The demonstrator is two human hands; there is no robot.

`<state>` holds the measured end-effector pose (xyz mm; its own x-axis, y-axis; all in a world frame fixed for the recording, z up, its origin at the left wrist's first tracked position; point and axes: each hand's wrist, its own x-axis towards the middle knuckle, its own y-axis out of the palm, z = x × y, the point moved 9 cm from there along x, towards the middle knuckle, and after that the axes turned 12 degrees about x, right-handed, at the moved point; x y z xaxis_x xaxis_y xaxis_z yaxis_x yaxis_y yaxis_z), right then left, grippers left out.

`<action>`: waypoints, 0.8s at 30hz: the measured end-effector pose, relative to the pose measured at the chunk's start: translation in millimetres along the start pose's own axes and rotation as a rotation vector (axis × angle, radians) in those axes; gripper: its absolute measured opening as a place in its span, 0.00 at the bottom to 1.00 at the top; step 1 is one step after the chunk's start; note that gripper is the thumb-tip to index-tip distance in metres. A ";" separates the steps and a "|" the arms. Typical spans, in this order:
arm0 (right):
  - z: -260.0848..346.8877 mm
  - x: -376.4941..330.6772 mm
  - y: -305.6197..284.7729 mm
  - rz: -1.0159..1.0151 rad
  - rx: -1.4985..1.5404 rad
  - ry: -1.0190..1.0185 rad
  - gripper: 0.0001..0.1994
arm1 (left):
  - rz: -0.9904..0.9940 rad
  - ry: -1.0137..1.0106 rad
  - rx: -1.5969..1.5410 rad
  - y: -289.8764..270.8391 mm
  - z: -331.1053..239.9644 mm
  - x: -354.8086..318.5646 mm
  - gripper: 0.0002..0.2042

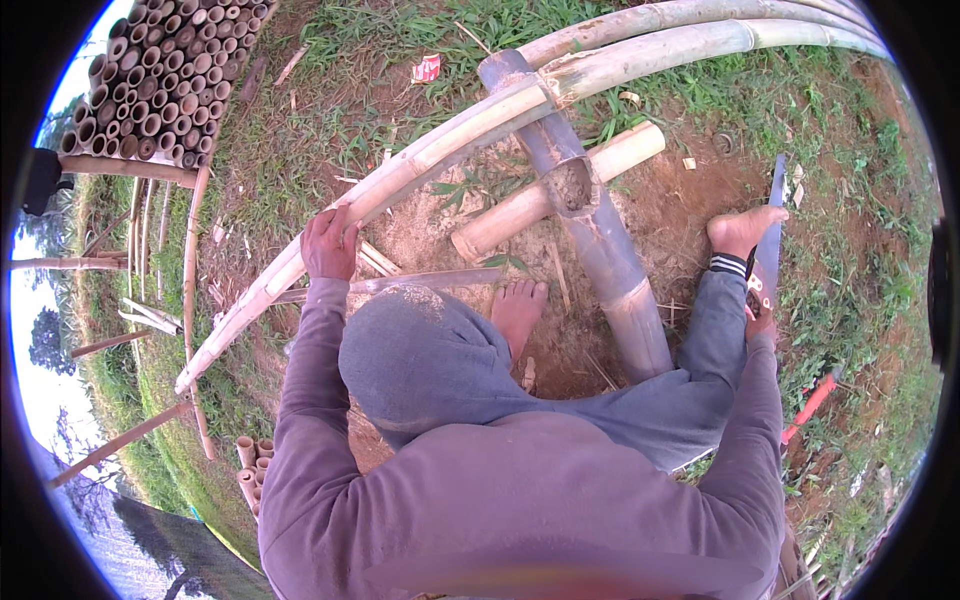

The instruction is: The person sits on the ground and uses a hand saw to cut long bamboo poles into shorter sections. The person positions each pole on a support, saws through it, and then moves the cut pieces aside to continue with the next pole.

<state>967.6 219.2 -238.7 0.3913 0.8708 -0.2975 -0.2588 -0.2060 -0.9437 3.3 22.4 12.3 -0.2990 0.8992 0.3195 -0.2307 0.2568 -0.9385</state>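
A long pale bamboo pole (420,158) slants from the left up to a thick grey bamboo post (620,265) lying on the ground, and rests across it near its far end. My left hand (330,243) is closed over this pole, fingers curled across its top. Down at my right side, my right hand (760,325) is closed around the handle of a hand saw (771,225). The saw blade points away from me, just past my bare right foot (740,230). A short bamboo crosspiece (510,219) meets the post at an opening.
More bamboo poles (680,45) extend to the far right. Stacked cut bamboo tubes (150,95) fill a rack at the far left. A red-handled tool (812,405) lies in the grass at right. My left foot (519,310) is on the dirt beside a split bamboo strip (430,281).
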 end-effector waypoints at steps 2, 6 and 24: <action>-3.6 0.2 7.4 -0.049 -0.041 0.022 0.35 | 0.010 -0.004 0.017 2.3 -3.3 3.8 0.22; 32.1 -12.6 15.2 -0.019 -0.038 0.108 0.29 | 0.047 -0.033 0.086 -10.4 -1.9 -1.9 0.21; 98.9 -76.8 -106.9 -0.287 0.933 -0.199 0.20 | 0.001 -0.006 0.041 -8.4 -3.7 -2.6 0.21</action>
<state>877.9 218.4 -100.6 0.4145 0.9094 0.0345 -0.8018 0.3829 -0.4589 9.5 19.3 18.8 -0.3047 0.8972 0.3195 -0.2684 0.2410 -0.9327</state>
